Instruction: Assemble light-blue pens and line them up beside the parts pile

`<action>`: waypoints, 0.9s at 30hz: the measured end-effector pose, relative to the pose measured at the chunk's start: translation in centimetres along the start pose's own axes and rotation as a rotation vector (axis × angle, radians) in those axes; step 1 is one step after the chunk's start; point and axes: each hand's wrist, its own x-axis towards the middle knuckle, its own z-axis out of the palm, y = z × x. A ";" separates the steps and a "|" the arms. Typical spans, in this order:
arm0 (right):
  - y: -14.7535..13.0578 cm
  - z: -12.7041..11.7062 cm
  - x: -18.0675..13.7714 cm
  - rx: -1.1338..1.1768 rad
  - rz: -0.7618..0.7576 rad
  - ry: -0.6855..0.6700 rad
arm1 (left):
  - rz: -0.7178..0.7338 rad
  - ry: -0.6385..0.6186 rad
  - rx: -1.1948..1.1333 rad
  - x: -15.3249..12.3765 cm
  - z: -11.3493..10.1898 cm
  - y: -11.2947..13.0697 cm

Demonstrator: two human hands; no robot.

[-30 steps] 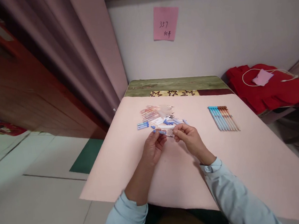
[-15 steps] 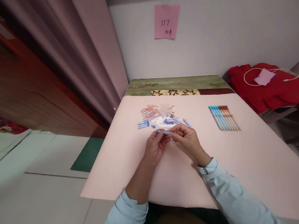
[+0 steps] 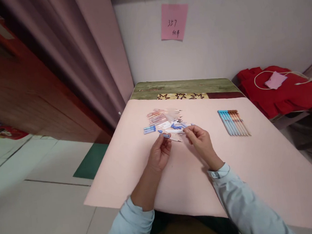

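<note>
My left hand [image 3: 160, 153] pinches a small blue pen part [image 3: 166, 135] between thumb and fingers, just above the pink table cover [image 3: 193, 172]. A little to its right, my right hand [image 3: 200, 139] has its fingers closed on a thin white piece that I cannot name, at the near edge of the pile of loose pen parts [image 3: 167, 121]. That pile holds blue, orange and clear pieces and lies straight beyond both hands.
A row of several finished blue and orange pens [image 3: 234, 122] lies to the right. A pink note [image 3: 174, 21] hangs on the wall. Red cloth [image 3: 281, 89] with a white cable sits at the far right. Curtain and wooden door stand left.
My hands were together on the blue piece half a second ago; now they are apart. The right hand has moved right and forward to the pile's edge.
</note>
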 end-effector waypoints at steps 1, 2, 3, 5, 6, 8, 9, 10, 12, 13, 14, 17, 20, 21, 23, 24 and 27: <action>0.2 -0.3 0.1 -0.124 -0.043 0.048 | 0.018 0.012 -0.027 0.0 0.1 0.1; 0.4 -0.6 0.1 -0.263 -0.086 0.074 | 0.030 0.018 -0.041 0.1 0.1 0.2; 0.6 -0.8 0.2 -0.402 -0.127 0.080 | 0.036 0.021 -0.046 0.1 0.2 0.2; 1.1 -0.9 0.1 -0.628 -0.192 0.054 | 0.040 0.026 -0.049 0.0 0.3 0.3; 1.4 -0.9 0.1 -0.706 -0.212 0.032 | 0.043 0.029 -0.050 0.0 0.3 0.3; 1.9 -0.6 0.1 -0.799 -0.235 -0.002 | 0.051 0.032 -0.055 0.0 0.3 0.3; 2.1 -0.5 0.1 -0.826 -0.241 -0.016 | 0.054 0.030 -0.057 0.0 0.3 0.3; 2.3 -0.3 0.1 -0.845 -0.246 -0.032 | 0.058 0.029 -0.059 0.0 0.3 0.3; 2.6 -0.1 0.2 -0.865 -0.254 -0.069 | 0.062 0.025 -0.062 0.0 0.2 0.4; 2.7 0.0 0.3 -0.869 -0.257 -0.086 | 0.061 0.025 -0.063 0.1 0.2 0.4; 2.8 0.1 0.3 -0.872 -0.260 -0.099 | 0.060 0.026 -0.064 0.1 0.2 0.4; 3.0 0.2 0.4 -0.874 -0.265 -0.111 | 0.061 0.029 -0.060 0.1 0.2 0.3; 2.8 0.3 0.3 -0.874 -0.263 -0.109 | 0.063 0.025 -0.051 0.1 0.1 0.2; 2.6 0.3 0.3 -0.864 -0.267 -0.102 | 0.063 0.025 -0.046 0.2 0.1 0.2; 2.1 0.3 0.2 -0.802 -0.285 -0.058 | 0.067 0.028 -0.035 0.2 0.0 0.1; 1.8 0.3 0.1 -0.743 -0.290 -0.022 | 0.072 0.031 -0.027 0.2 0.0 0.1; 0.7 0.5 -0.2 -0.449 -0.235 0.088 | 0.087 0.017 0.006 0.2 0.0 -0.1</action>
